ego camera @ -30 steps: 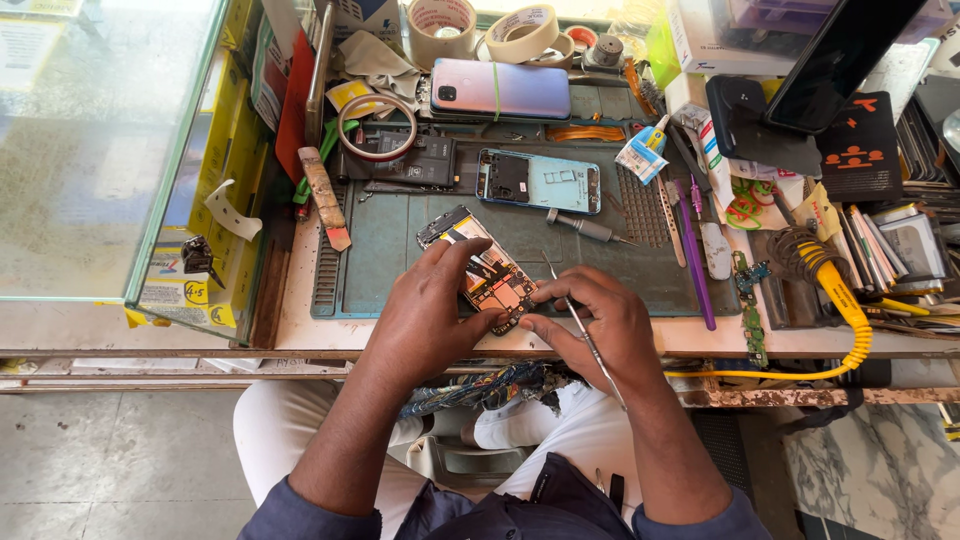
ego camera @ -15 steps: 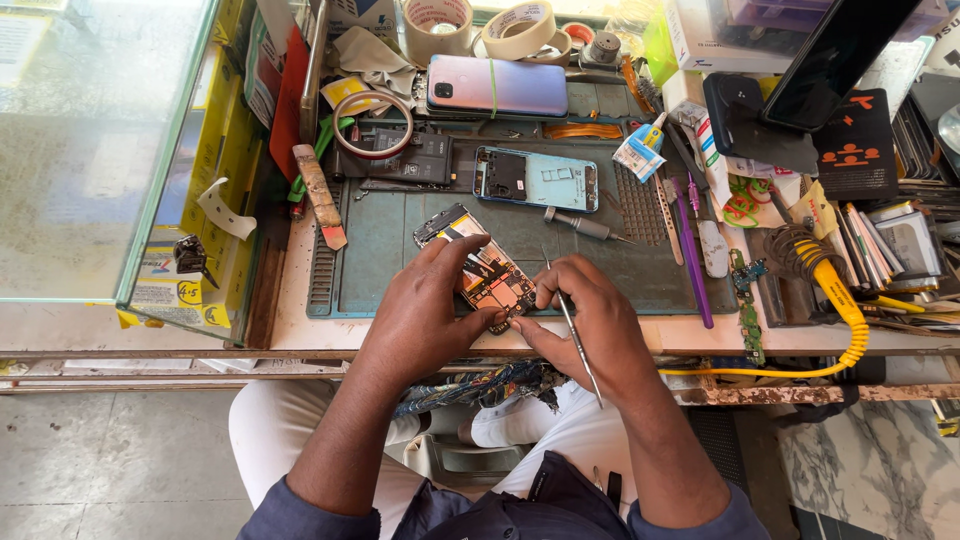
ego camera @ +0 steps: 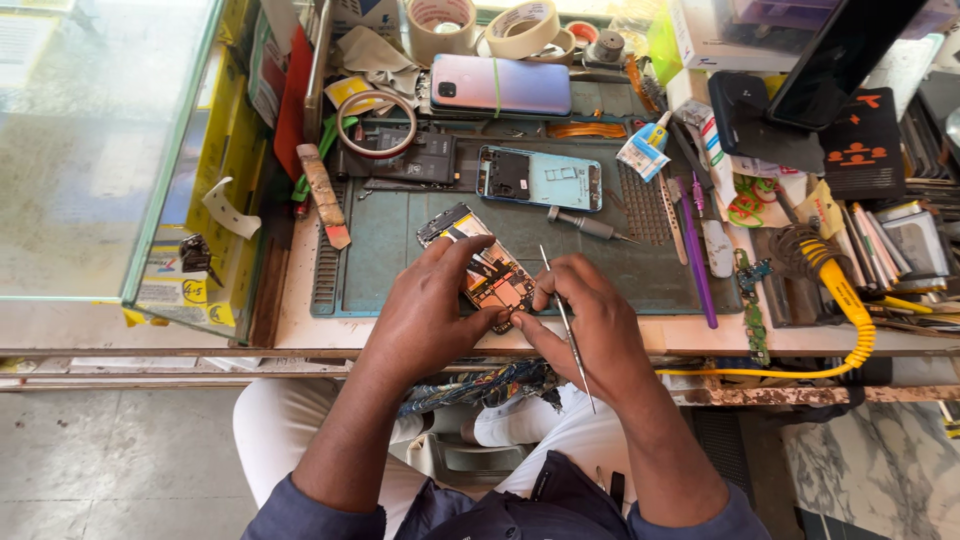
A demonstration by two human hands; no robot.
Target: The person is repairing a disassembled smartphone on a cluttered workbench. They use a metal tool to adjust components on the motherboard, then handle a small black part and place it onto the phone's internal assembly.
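At the near edge of the tabletop (ego camera: 300, 325), on the teal work mat (ego camera: 400, 260), lies an opened phone (ego camera: 485, 265) with its circuit board bared. The left hand (ego camera: 430, 310) grips the phone's near end between thumb and fingers. The right hand (ego camera: 595, 325) pinches slim metal tweezers (ego camera: 565, 320), fingertips touching the phone's lower corner. A blue phone back cover (ego camera: 545, 180) and a small screwdriver (ego camera: 585, 225) lie further back on the mat.

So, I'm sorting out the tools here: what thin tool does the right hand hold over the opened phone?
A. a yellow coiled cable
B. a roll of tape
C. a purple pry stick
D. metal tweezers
D: the right hand grips slim metal tweezers beside the opened phone.
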